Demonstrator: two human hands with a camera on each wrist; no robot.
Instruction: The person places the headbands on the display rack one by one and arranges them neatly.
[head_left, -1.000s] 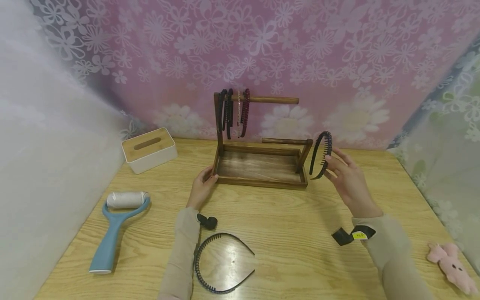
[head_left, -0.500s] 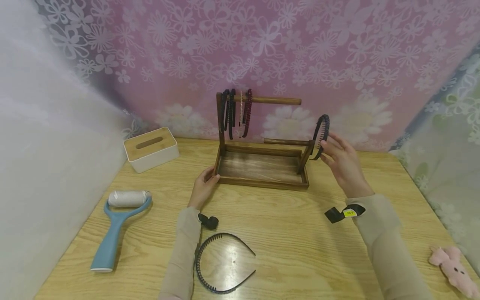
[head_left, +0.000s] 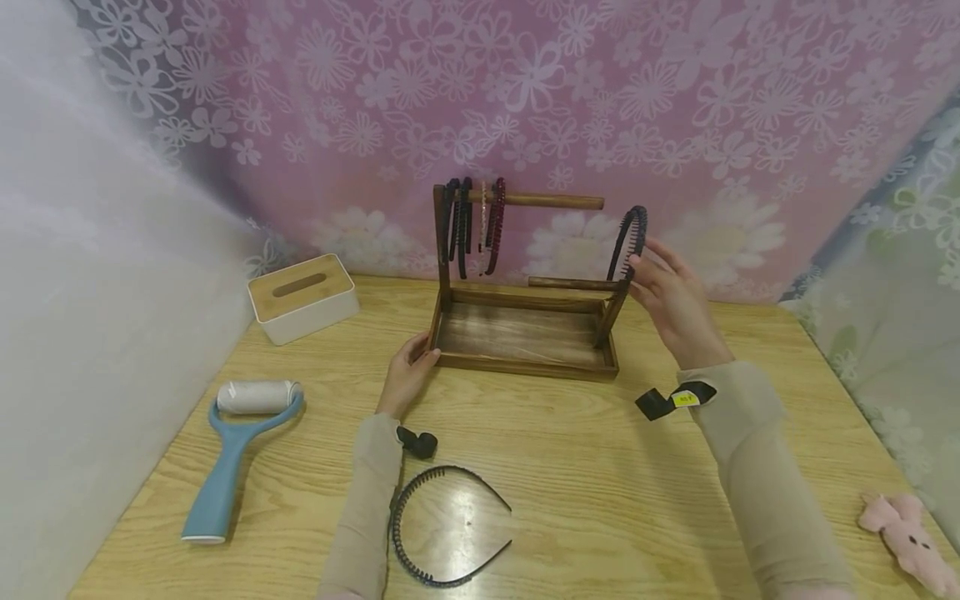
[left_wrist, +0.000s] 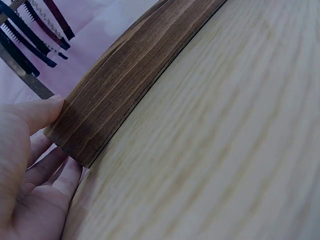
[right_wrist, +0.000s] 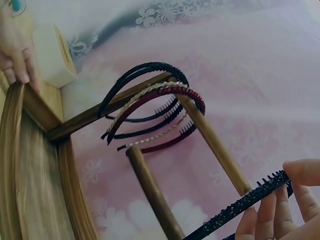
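A dark wooden rack [head_left: 525, 365] with a tray base and two bars stands on the table. My left hand [head_left: 407, 379] grips its front left corner, thumb on top and fingers at the end, as the left wrist view shows of the wooden corner [left_wrist: 90, 110]. My right hand [head_left: 678, 312] pinches a black toothed headband [head_left: 639, 223], held upright beside the right post, above the lower bar [head_left: 573, 284]. In the right wrist view this headband [right_wrist: 235, 207] glitters with small stones. Several headbands [head_left: 493, 229], black, pale and dark red, hang at the upper bar's left end.
Another black toothed headband [head_left: 397, 533] lies on the table in front. To the left are a white tissue box [head_left: 315, 317] with a wooden lid and a blue-handled lint roller [head_left: 225, 475]. A pink plush toy [head_left: 911, 542] lies far right. A flowered cloth [head_left: 360, 100] hangs behind.
My right hand has raised the headband and carried it slightly left, from beside the right post to above the lower bar. My left hand keeps its grip on the rack corner.
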